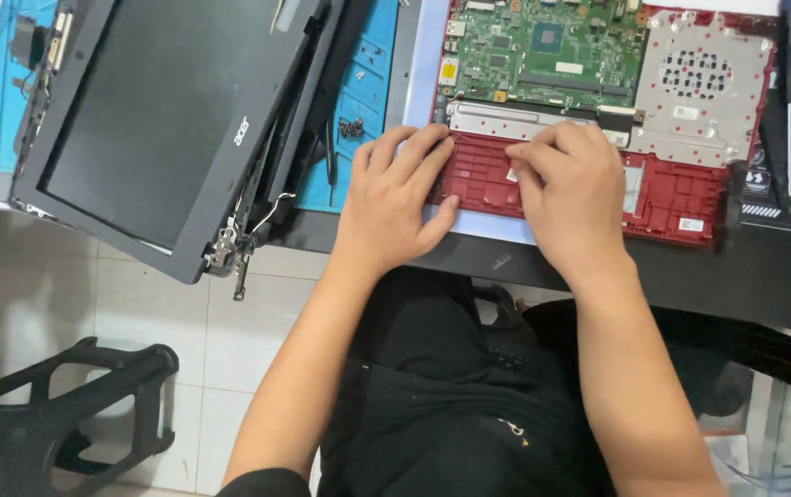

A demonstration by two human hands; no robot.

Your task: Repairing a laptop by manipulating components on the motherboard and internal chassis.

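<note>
Hands on opened red laptop base (pixel 671 198), at twelve o'clock on the dark worktop (pixel 763 276). Left hand (pixel 395 198) lies flat on its near edge, fingers loose, grasping nothing; right hand (pixel 570 189) presses fingertips into the red tray, no grip closed. Green circuit board (pixel 542 46) and silver plate (pixel 699 87) sit beyond. White rectangular sticker (pixel 690 224) at three o'clock. Detached black screen panel (pixel 165 120) at ten o'clock, on a blue mat (pixel 363 92).
</note>
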